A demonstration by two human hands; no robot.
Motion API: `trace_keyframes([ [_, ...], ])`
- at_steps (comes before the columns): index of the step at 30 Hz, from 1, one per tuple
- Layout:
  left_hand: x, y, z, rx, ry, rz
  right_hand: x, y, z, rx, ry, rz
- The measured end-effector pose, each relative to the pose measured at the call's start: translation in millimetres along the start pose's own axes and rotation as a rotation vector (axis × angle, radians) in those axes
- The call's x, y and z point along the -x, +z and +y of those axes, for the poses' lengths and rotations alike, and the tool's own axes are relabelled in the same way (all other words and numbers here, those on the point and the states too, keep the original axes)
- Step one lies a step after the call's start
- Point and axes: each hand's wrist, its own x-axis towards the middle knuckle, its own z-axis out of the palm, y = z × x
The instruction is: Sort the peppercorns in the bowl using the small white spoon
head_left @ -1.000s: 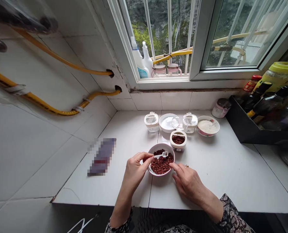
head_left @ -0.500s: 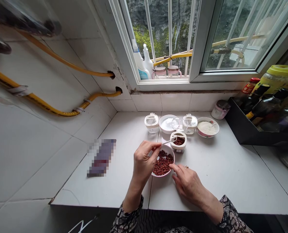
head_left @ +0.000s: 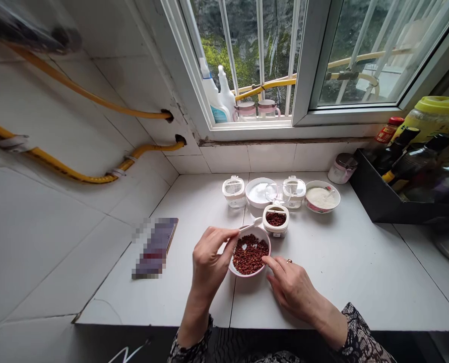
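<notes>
My left hand pinches the handle of a small white spoon between thumb and fingertips. The spoon's head hangs above the far rim of a bowl, just left of a seasoning jar. That bowl, white with a pink rim, holds reddish-brown Sichuan peppercorns. On its right side, my right hand grips the rim, index fingertip at the edge. Behind the bowl stands the open seasoning jar, with peppercorns inside and its clear lid flipped back.
Two more clear jars, a bowl of white grains and a flowered bowl of pale powder line the back. A phone-like blurred item lies left. A black box of bottles stands right.
My left hand has drawn the spoon back left from over the jar's opening toward the bowl. My right hand stays at the bowl's rim. The view has shifted slightly.
</notes>
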Motion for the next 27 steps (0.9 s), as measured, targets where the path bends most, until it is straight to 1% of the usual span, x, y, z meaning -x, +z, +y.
trace_keyframes([
  [2,8.3,-7.5,-5.2,-0.002,-0.076,-0.020,0.3,0.2,0.0,-0.010,-0.006,0.001],
  [5,19.3,-13.7,-12.7,0.001,-0.174,-0.132,1.1,0.2,0.1,-0.038,-0.019,0.004],
  [8,26.3,-13.0,-17.8,0.001,-0.245,-0.235,1.2,-0.8,0.1,-0.079,-0.038,0.002],
  [12,30.4,-6.7,-19.6,-0.012,-0.336,-0.332,0.7,-2.6,0.2,-0.119,-0.051,-0.009],
  [14,31.1,-4.0,-18.9,0.007,-0.386,-0.349,0.6,-3.0,0.3,-0.133,-0.050,-0.013],
  [20,31.1,-1.9,-16.3,0.105,-0.525,-0.326,0.9,-1.9,0.6,-0.125,-0.034,-0.026],
  [23,30.4,-2.1,-15.0,0.120,-0.549,-0.328,1.1,-1.6,0.8,-0.124,-0.039,-0.020],
  [27,29.4,0.0,-12.2,0.124,-0.547,-0.333,1.1,-2.2,0.7,-0.142,-0.035,-0.020],
])
